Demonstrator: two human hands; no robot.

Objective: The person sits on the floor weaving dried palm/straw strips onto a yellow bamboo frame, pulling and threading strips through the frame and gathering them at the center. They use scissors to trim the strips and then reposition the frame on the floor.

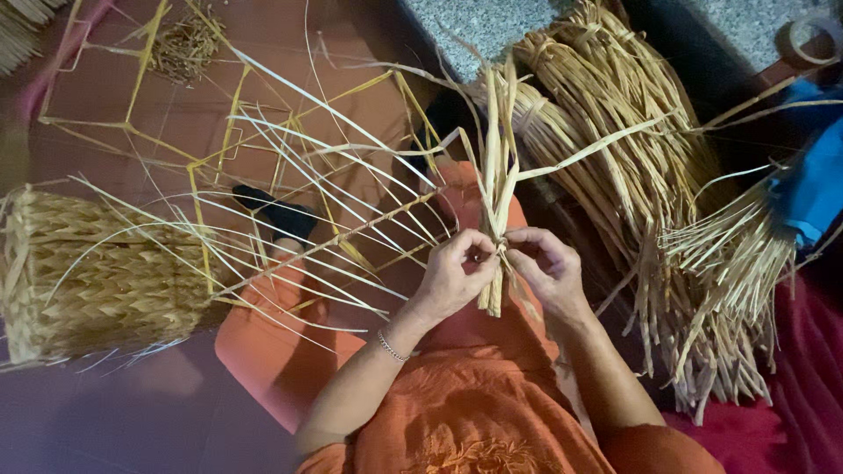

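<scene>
Bundle of straw strips stands upright, long axis vertical, pinched at its tied waist between left hand and right hand, both equally close.

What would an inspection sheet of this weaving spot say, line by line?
Surface: reddish tiled floor.
Job's things: small bunch of straw strips, pinched at its waist by left hand and right hand.
Clutter: half-woven basket on a yellow frame; straw bundles; tape roll.
Grippers: both hands closed on the bunch.
Cables: nothing seen.
Surroundings: grey stone ledge, blue cloth, red cloth.
</scene>
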